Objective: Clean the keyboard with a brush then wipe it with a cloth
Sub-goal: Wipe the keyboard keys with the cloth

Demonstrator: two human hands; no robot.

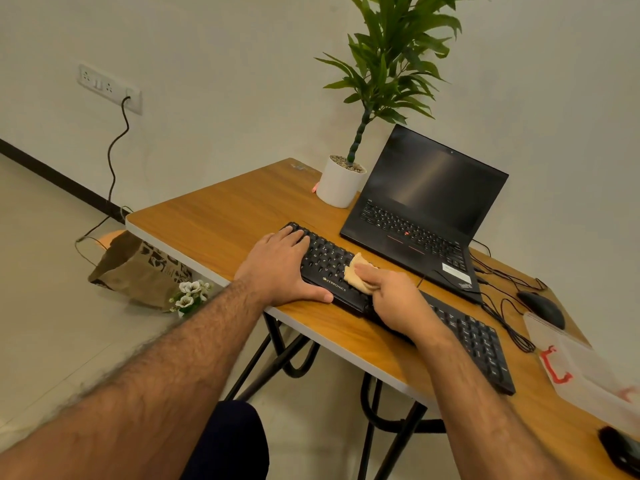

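A long black keyboard [478, 341] lies slantwise across the wooden desk [221, 209]. My left hand [280, 268] rests flat on its left end, fingers straight over the keys and thumb along the front edge. My right hand [391, 299] grips a small tan cloth [358, 273] and presses it onto the keys near the keyboard's middle. The cloth sticks out from under my fingers. No brush can be made out in view.
An open black laptop [426, 202] stands behind the keyboard, beside a white potted plant [341, 183]. A black mouse [542, 308] with tangled cables and a clear plastic box [585, 365] lie at the right. A paper bag [138, 268] sits on the floor.
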